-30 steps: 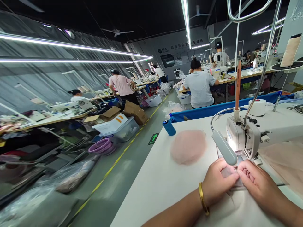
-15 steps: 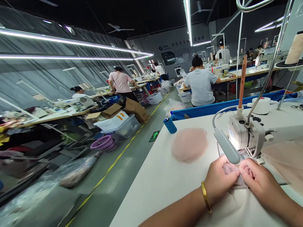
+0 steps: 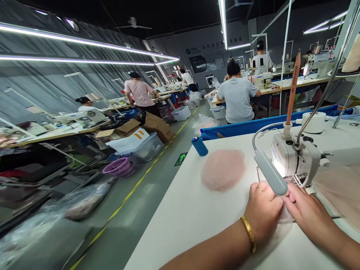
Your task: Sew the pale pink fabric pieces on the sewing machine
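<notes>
My left hand [image 3: 264,210], with a gold bangle at the wrist, is closed on thin pale pink fabric [image 3: 284,230] in front of the sewing machine [image 3: 292,153]. Right beside it, my right hand [image 3: 308,208] has its fingers bent onto the same fabric, close to the needle area. The machine's grey lamp arm [image 3: 271,172] covers part of the fingertips, and the fabric's edge between them is hidden. A round stack of pink sheer fabric [image 3: 223,170] lies on the white table [image 3: 174,221] to the left. More pink fabric [image 3: 339,189] rests right of the machine.
A blue thread cone [image 3: 199,146] stands at the table's far left corner. Behind the machine are a white round part [image 3: 313,122] and a blue cloth trough [image 3: 242,127]. A purple basket [image 3: 119,167] and a clear bin [image 3: 146,148] sit across the aisle. Other people sew further back.
My left hand has rolled over, its back and a ring now showing. My right fingers have moved forward toward the needle area. The view has shifted slightly.
</notes>
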Demonstrator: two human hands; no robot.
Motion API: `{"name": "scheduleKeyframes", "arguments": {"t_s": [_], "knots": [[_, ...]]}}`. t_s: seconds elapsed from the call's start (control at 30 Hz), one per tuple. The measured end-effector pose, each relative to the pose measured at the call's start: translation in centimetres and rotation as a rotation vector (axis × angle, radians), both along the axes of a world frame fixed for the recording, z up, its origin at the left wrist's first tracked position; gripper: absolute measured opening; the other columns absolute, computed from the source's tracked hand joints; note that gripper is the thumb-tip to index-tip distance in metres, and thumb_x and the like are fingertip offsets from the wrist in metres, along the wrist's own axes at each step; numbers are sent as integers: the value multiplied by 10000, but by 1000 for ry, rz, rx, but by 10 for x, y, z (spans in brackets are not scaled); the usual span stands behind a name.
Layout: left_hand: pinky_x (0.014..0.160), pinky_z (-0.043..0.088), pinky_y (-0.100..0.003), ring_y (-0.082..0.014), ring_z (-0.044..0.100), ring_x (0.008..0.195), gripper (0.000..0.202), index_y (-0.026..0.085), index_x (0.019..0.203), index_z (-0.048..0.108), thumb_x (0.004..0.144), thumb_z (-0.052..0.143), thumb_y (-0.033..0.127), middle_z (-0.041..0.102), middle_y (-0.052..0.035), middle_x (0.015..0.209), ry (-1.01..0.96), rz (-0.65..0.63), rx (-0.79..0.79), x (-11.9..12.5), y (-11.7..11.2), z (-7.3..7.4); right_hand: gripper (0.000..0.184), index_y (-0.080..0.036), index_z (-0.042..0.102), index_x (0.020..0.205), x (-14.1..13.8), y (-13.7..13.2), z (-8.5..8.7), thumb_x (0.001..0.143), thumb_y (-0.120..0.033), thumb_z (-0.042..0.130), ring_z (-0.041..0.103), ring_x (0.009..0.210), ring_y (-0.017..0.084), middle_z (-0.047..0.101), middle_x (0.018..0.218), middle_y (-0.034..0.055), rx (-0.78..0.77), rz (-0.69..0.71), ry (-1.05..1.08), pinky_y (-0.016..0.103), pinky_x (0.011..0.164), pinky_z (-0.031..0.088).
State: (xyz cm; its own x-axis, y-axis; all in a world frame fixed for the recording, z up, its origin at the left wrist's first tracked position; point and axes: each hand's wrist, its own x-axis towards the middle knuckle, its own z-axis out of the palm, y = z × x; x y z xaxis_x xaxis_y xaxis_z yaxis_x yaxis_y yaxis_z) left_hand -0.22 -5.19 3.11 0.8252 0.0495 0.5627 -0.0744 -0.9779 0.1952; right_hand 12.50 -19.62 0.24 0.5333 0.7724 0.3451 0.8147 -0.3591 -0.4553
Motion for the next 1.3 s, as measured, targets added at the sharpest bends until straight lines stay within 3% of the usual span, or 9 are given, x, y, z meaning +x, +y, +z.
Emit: {"name": "scheduleKeyframes", "arguments": {"t_s": [0.1, 0.3, 0.5, 0.83, 1.03, 1.17, 1.3], "knots": [[789, 465, -376, -202, 615, 809, 160, 190, 840, 638, 932, 566, 82, 709, -36, 885, 73, -90, 60, -2, 1, -2, 224, -277, 610, 939, 5, -6, 0, 1055, -314, 422, 640, 625, 215, 682, 791, 19, -25, 74, -9, 313, 552, 446], [808, 487, -404, -227, 645, 850, 135, 196, 856, 679, 956, 589, 212, 721, -58, 905, 156, -106, 35, -5, 7, 3, 349, -275, 669, 960, 12, -18, -3, 1112, -266, 355, 679, 796, 213, 705, 981, 44, -91, 242, -48, 340, 683, 508], [863, 503, -427, -253, 686, 922, 168, 207, 914, 722, 976, 567, 221, 756, -75, 942, 176, -103, 19, -1, 14, -1, 370, -260, 641, 884, 13, -19, -6, 1087, -205, 337, 664, 767, 209, 713, 987, 65, -88, 218, -168, 347, 664, 519], [880, 513, -446, -265, 686, 932, 172, 213, 945, 754, 982, 585, 212, 774, -82, 990, 151, -63, 31, 3, 16, -1, 338, -231, 646, 941, 15, -14, -4, 1053, -182, 331, 531, 477, 133, 759, 1094, 118, -53, 147, -360, 294, 468, 421], [884, 497, -442, -267, 679, 925, 170, 204, 947, 761, 991, 599, 228, 774, -84, 977, 174, -55, 33, 5, 16, -4, 321, -251, 661, 906, 17, -13, -2, 1028, -195, 369, 670, 656, 199, 756, 1146, 120, -38, 125, -347, 315, 544, 477], [909, 472, -452, -282, 679, 965, 162, 197, 959, 754, 999, 612, 261, 773, -91, 1012, 244, -51, -6, 1, 14, 6, 325, -254, 693, 1050, 20, -19, -7, 1031, -200, 373, 714, 758, 242, 751, 1154, 122, -87, 151, -314, 349, 577, 520], [932, 448, -455, -293, 670, 998, 360, 207, 1010, 732, 958, 687, 560, 748, -95, 1064, 360, -107, -97, -11, 11, 27, 357, -294, 656, 1333, 21, -26, -3, 1041, -227, 461, 724, 995, 261, 718, 1316, 100, -39, 321, -253, 385, 769, 595]]}}
